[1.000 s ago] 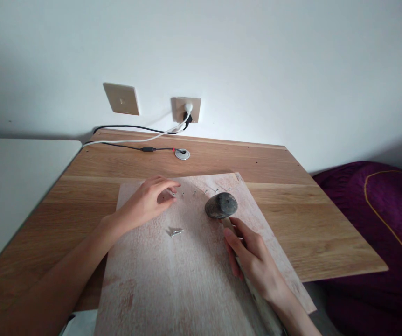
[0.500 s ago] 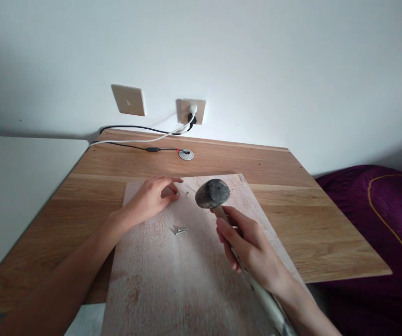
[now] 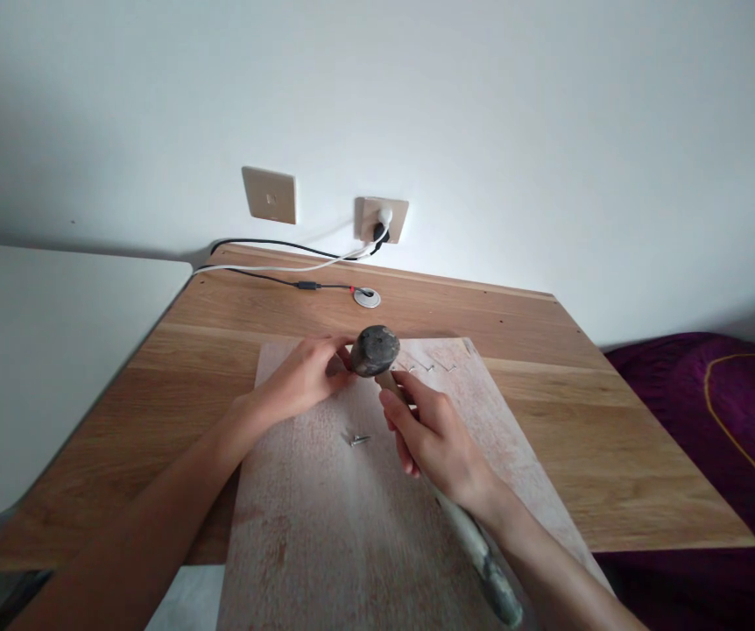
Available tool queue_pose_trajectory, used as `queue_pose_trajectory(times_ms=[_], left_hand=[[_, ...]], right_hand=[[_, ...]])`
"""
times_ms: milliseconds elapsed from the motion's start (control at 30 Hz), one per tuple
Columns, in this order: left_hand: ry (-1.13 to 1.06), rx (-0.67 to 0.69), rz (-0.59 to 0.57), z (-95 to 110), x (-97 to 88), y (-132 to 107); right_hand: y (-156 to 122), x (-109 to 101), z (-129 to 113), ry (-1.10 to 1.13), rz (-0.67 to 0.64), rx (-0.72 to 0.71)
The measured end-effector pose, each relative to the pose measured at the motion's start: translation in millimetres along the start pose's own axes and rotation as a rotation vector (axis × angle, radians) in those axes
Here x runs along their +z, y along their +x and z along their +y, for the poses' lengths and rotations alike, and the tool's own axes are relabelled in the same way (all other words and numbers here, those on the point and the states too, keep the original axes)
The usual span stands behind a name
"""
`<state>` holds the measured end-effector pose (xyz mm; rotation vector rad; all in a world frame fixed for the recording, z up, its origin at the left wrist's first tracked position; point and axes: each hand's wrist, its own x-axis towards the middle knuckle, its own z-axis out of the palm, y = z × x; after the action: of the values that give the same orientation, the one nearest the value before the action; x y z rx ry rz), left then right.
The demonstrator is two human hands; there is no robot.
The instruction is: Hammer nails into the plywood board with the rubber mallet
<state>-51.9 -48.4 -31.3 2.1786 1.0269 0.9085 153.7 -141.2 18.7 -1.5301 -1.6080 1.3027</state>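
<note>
My right hand [image 3: 440, 438] is wrapped around the handle of a mallet [image 3: 376, 351] with a dark, rounded head. The mallet's long, pale handle slants down toward me past my wrist. Beside the mallet head, my left hand [image 3: 308, 377] has its thumb and fingers pinched together at a small silver nail near the far edge of a whitish, worn board [image 3: 312, 517]. The mallet head now covers those fingertips and the nail. To the right, several nails [image 3: 430, 368] stand in a row in the board. Loose silver nails [image 3: 359, 440] lie on the board nearer me.
Beneath the board is a wooden tabletop [image 3: 588, 421]. Black and white cables [image 3: 272, 268] run along its back to a wall socket [image 3: 383, 219] and a round grommet [image 3: 367, 298]. A white surface [image 3: 55, 350] adjoins at left. Purple fabric [image 3: 680, 386] lies at right.
The mallet has moved left and closer to my left fingertips. The view has shifted slightly left, uncovering the row of standing nails. My left hand stays at the board's far part.
</note>
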Motion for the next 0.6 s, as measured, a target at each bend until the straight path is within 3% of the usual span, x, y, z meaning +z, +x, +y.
queue_pose_trajectory(times_ms=[600], left_hand=[[-0.106, -0.027, -0.013, -2, -0.4, 0]], right_hand=[[-15, 1, 5, -0.125, 0.036, -0.093]])
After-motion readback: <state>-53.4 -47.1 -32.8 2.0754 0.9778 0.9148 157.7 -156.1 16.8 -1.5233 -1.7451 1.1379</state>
